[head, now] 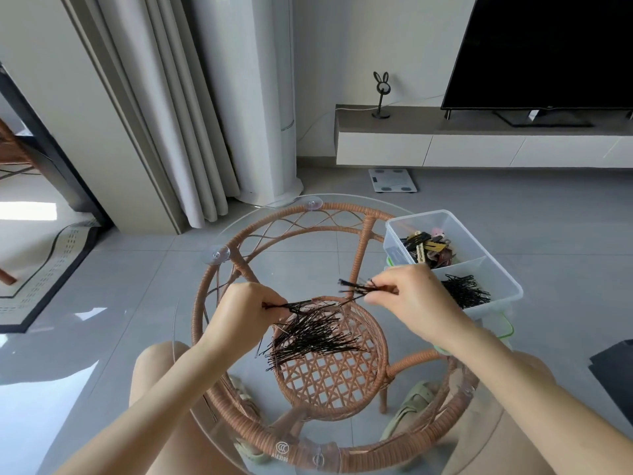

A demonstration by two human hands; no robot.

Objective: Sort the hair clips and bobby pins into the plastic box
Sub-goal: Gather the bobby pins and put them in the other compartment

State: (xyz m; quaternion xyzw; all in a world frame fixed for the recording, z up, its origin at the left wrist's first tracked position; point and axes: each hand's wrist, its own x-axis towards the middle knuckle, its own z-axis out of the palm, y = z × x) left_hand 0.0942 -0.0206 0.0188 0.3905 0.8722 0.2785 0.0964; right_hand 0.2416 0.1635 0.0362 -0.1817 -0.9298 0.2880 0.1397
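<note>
Head view: both hands pinching bobby pins over the glass tabletop.
Right hand (411, 299) grip clenched on a small bundle of pins (358, 287), long axis pointing left; plastic box (479, 234) sits just right of it at the tabletop's right edge, so the right hand is nearer. Left hand (246, 313) grip pinches pins from the loose pile (308, 337). One box, two compartments: clips (428, 246) far, pins (466, 291) near; pins too many to count.
</note>
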